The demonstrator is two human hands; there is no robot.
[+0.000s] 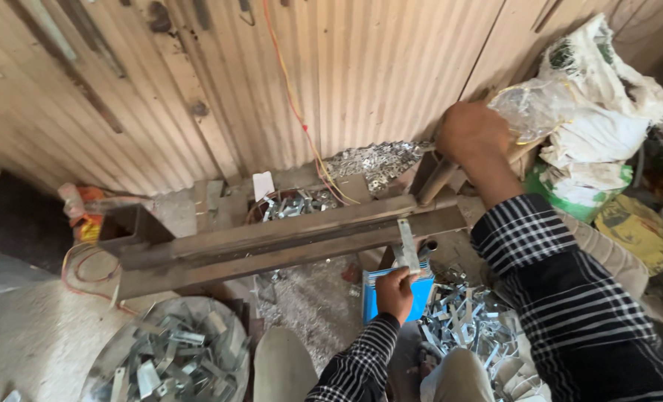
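My left hand (395,292) grips a flat metal strip (406,243) that stands upright against the long rusty steel beam (287,238) of a hand press. My right hand (471,134) is closed around the wooden lever handle (437,181) at the beam's right end, raised near the wall. A blue box (423,294) sits just under my left hand. Both sleeves are black-and-white checked.
A round metal pan (112,357) of bent metal pieces lies at lower left. Loose shiny brackets (469,320) pile up by my right knee, and more (380,160) lie against the corrugated wall (331,74). White sacks (599,112) stand at right. Red-yellow wire (301,119) hangs down.
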